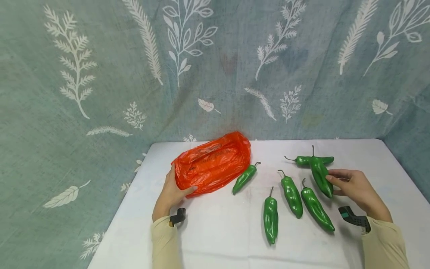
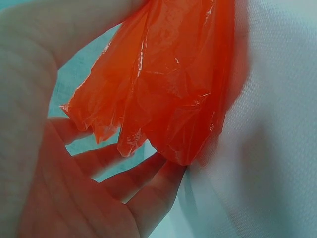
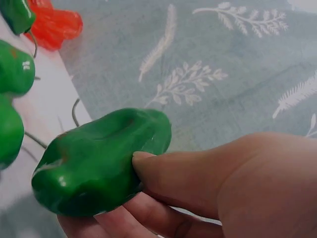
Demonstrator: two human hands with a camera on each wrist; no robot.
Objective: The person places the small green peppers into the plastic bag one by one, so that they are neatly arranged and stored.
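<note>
The head view alone shows lettering [image 1: 209, 155] on the bag [image 1: 218, 170] at your spread left hand [image 1: 170, 194]; your right hand [image 1: 354, 188] pinches a pepper [image 1: 320, 174].

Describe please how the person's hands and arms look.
The left hand and right hand wear no gloves. The left sleeve and right sleeve are pale beige. The left wrist camera and right wrist camera are black, the right one with a teal patch.
</note>
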